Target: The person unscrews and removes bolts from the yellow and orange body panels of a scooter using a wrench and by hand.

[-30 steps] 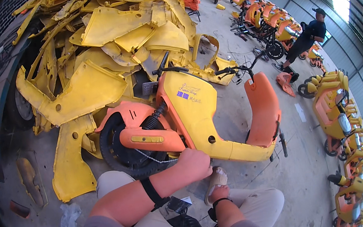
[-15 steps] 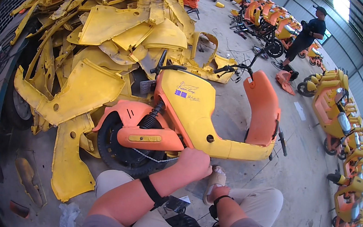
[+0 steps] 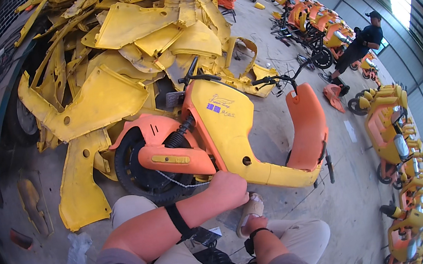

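A yellow and orange electric scooter [image 3: 223, 116] stands in front of me, its rear wheel [image 3: 143, 169] to the left and its orange front shield [image 3: 306, 123] to the right. My left hand [image 3: 229, 189] is closed in a fist at the lower edge of the yellow side panel [image 3: 222, 130], behind the orange swingarm cover [image 3: 172, 161]. Whatever its fingers grip is hidden. A silvery cable or chain [image 3: 180, 182] runs from the wheel toward that hand. Low beside my sandalled foot [image 3: 253, 210] is my right hand [image 3: 257, 224]; its fingers are mostly hidden.
Behind the scooter rises a heap of yellow body panels [image 3: 140, 22]. Rows of scooters [image 3: 399, 158] line the right side. A person in dark clothes [image 3: 364, 41] stands at the back right, near a loose orange panel [image 3: 333, 97]. A clear plastic bag [image 3: 79, 250] lies at left.
The whole view has shifted very slightly. Both hands keep nearly the same places by the scooter, and the person at the back right has barely moved.
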A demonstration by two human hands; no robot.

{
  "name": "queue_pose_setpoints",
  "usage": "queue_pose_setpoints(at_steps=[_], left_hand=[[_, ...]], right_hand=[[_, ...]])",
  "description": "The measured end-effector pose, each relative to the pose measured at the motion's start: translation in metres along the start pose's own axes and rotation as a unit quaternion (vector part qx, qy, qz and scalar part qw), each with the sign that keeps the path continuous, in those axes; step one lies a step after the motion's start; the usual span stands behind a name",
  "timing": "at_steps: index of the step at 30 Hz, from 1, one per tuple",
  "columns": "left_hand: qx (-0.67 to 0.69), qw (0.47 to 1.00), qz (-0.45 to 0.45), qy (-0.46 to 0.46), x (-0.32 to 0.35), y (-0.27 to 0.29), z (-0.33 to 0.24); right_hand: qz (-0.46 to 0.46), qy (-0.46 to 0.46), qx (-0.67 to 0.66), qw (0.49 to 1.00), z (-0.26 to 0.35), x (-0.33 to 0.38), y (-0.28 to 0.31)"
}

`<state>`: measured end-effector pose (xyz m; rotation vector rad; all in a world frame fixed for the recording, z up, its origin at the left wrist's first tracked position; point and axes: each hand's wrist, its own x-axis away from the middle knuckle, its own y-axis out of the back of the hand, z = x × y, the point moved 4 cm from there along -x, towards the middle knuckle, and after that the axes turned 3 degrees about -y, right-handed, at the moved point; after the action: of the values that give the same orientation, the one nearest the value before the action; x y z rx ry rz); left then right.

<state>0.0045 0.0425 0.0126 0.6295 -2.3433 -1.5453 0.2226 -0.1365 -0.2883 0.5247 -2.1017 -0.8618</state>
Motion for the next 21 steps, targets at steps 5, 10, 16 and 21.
queue_pose_setpoints(at_steps=[5, 10, 16, 21], left_hand=[[0.002, 1.000, 0.008, 0.004, 0.001, 0.000, 0.001], [0.007, 1.000, 0.002, -0.002, 0.000, 0.001, 0.000], [0.003, 1.000, -0.005, -0.001, 0.004, 0.002, 0.002], [0.004, 1.000, -0.005, -0.003, 0.004, 0.004, -0.001]], right_hand=[[0.023, -0.009, 0.009, 1.000, 0.002, 0.001, 0.000], [0.052, 0.017, -0.016, 0.998, 0.001, 0.000, 0.008], [0.038, 0.018, 0.025, 0.999, 0.006, 0.012, 0.015], [0.044, 0.016, 0.025, 0.999, 0.001, 0.005, 0.009]])
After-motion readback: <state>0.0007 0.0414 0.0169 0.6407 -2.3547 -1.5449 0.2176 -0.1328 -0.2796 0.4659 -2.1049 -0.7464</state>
